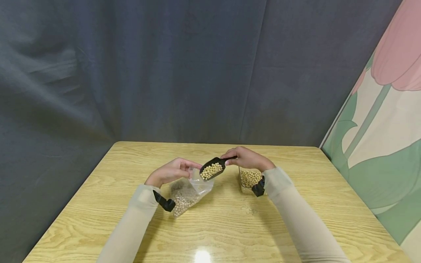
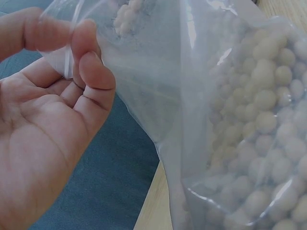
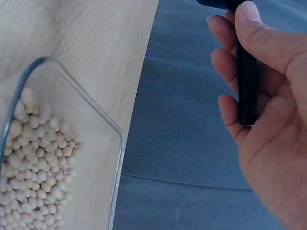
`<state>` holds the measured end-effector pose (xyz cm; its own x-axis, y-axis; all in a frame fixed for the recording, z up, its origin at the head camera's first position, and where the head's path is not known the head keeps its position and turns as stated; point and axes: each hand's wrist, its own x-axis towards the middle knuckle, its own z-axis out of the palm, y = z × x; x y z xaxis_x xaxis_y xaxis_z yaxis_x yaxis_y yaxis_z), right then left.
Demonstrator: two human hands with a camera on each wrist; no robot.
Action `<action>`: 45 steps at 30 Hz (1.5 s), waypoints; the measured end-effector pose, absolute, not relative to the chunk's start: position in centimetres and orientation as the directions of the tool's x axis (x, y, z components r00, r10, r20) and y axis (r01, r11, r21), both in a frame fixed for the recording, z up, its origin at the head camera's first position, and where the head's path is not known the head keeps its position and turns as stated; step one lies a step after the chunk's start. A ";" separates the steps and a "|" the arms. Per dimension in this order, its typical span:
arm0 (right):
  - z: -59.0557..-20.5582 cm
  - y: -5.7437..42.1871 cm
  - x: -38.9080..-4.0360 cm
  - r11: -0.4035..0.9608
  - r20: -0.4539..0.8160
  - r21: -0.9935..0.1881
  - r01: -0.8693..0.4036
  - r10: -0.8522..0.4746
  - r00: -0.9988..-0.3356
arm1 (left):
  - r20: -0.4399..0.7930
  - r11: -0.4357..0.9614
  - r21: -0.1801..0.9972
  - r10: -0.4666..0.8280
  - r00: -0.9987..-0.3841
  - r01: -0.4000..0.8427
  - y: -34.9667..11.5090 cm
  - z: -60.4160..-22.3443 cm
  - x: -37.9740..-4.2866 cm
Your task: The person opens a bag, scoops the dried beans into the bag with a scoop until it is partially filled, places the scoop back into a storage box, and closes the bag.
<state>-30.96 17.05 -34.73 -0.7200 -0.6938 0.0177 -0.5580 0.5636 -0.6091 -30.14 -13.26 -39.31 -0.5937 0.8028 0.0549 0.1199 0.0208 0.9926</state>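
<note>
My left hand (image 1: 171, 171) pinches the top edge of a clear zip bag (image 2: 144, 96) between thumb and fingers. Pale round beans (image 1: 182, 201) fill the lower part of the bag, which leans on the table. In my right hand (image 1: 248, 157) is a black scoop (image 1: 215, 160), gripped by its handle (image 3: 247, 86) with the thumb on top. The scoop carries a load of yellowish beans (image 1: 211, 171), and its front end overlaps the bag's mouth in the head view. Beneath my right wrist stands a clear container (image 3: 91, 98), holding more beans (image 3: 38, 167).
A light wood table (image 1: 210, 233) lies under everything, with a dark curtain (image 1: 184, 73) behind its far edge. At the right is a wall panel (image 1: 378, 146) painted with a pink flower. Each wrist wears a small black camera (image 1: 164, 201).
</note>
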 end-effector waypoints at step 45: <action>-32.4 16.2 -30.6 0.579 0.051 -0.459 -0.674 -0.740 -0.671 | 0.037 0.038 0.993 0.799 -0.601 0.111 -13.5 -38.7 -29.9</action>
